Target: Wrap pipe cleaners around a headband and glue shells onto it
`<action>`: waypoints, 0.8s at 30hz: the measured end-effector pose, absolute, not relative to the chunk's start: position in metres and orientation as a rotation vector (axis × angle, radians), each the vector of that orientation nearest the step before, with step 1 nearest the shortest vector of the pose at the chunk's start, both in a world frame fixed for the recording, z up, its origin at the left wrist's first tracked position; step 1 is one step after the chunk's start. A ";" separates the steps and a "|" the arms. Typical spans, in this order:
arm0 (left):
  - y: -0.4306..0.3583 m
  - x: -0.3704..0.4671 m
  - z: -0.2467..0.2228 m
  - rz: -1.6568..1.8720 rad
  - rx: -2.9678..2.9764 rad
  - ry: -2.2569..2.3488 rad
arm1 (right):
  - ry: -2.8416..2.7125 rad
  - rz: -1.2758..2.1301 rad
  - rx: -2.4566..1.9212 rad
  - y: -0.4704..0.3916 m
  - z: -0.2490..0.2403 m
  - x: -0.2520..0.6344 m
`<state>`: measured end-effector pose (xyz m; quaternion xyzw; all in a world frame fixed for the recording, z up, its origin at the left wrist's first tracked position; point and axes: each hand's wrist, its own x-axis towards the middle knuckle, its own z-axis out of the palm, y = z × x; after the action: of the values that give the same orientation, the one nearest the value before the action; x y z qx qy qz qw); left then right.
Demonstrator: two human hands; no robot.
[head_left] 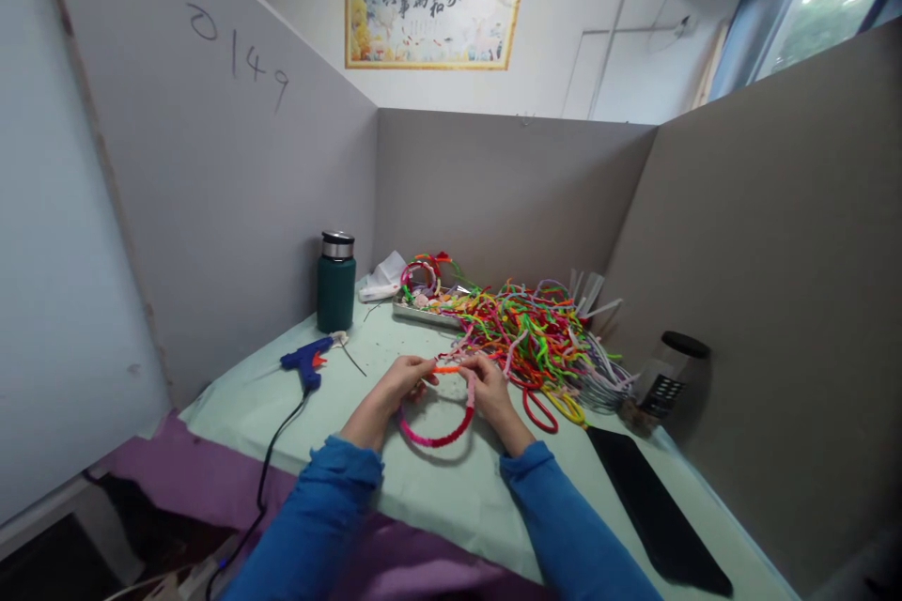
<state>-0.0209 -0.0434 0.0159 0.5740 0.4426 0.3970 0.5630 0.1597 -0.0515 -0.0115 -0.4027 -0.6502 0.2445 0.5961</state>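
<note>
While the hoop [445, 440] looks mostly covered in pink and red, its orange stretch [446, 370], pinched at either end by left hand [409, 379] and right hand [491, 389], seems unfinished.

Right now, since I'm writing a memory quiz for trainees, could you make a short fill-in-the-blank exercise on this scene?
1. The stretch of the fuzzy ring between the fingertips of the left hand and right hand is ____.
2. The glue gun has a ____ body.
3. Of the glue gun and the bottle, only the ____ stands upright.
4. The clear jar has a ____ lid.

Missing words: orange; blue; bottle; black.
</note>
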 end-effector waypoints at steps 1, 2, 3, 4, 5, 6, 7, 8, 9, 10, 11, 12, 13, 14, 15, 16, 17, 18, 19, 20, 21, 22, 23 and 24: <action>-0.042 -0.023 0.015 0.936 1.365 1.036 | -1.481 0.581 -0.931 -0.051 -0.012 0.160; -0.041 -0.024 0.014 0.946 1.371 1.029 | -1.458 0.614 -0.925 -0.050 -0.011 0.161; -0.040 -0.025 0.013 0.965 1.369 1.028 | -1.439 0.667 -0.916 -0.049 -0.011 0.162; -0.039 -0.026 0.013 0.990 1.364 1.030 | -1.424 0.734 -0.904 -0.048 -0.010 0.163; -0.039 -0.026 0.014 1.012 1.360 1.035 | -1.408 0.804 -0.896 -0.047 -0.009 0.165; -0.039 -0.026 0.015 1.031 1.360 1.044 | -1.385 0.867 -0.894 -0.047 -0.008 0.168; -0.039 -0.026 0.015 1.045 1.364 1.060 | -1.352 0.910 -0.899 -0.046 -0.007 0.171; -0.039 -0.026 0.016 1.059 1.373 1.082 | -1.314 0.924 -0.911 -0.046 -0.005 0.174; -0.039 -0.026 0.017 1.069 1.387 1.110 | -1.281 0.906 -0.927 -0.047 -0.003 0.177; -0.039 -0.025 0.017 1.074 1.406 1.138 | -1.270 0.859 -0.942 -0.048 -0.001 0.178; -0.040 -0.024 0.018 1.075 1.431 1.163 | -1.289 0.788 -0.950 -0.049 0.001 0.179; -0.040 -0.023 0.018 1.074 1.463 1.180 | -1.344 0.702 -0.949 -0.051 0.003 0.178; -0.040 -0.023 0.017 1.066 1.499 1.179 | -1.434 0.612 -0.940 -0.053 0.003 0.175; -0.041 -0.022 0.017 1.052 1.528 1.164 | -1.542 0.526 -0.929 -0.056 0.004 0.172; -0.041 -0.021 0.017 1.037 1.543 1.135 | -1.654 0.453 -0.920 -0.058 0.003 0.168; -0.041 -0.021 0.016 1.026 1.545 1.101 | -1.749 0.394 -0.918 -0.059 0.002 0.164; -0.041 -0.020 0.016 1.022 1.531 1.070 | -1.817 0.351 -0.929 -0.060 0.001 0.160; -0.041 -0.020 0.015 1.026 1.501 1.049 | -1.848 0.318 -0.952 -0.060 -0.001 0.158; -0.040 -0.021 0.014 1.037 1.464 1.038 | -1.842 0.291 -0.986 -0.060 -0.004 0.157; -0.040 -0.021 0.013 1.051 1.427 1.032 | -1.810 0.268 -1.025 -0.059 -0.006 0.158; -0.039 -0.021 0.011 1.056 1.393 1.018 | -1.774 0.253 -1.062 -0.057 -0.008 0.159; -0.038 -0.021 0.010 1.053 1.363 0.997 | -1.748 0.248 -1.092 -0.056 -0.010 0.160; -0.037 -0.022 0.009 1.046 1.342 0.972 | -1.737 0.253 -1.117 -0.054 -0.012 0.161; -0.037 -0.022 0.008 1.039 1.334 0.952 | -1.744 0.264 -1.138 -0.053 -0.014 0.163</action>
<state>-0.0218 -0.0370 0.0083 0.5673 0.4049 0.4416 0.5650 0.1625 -0.0534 -0.0144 -0.4700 -0.7205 0.1090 0.4981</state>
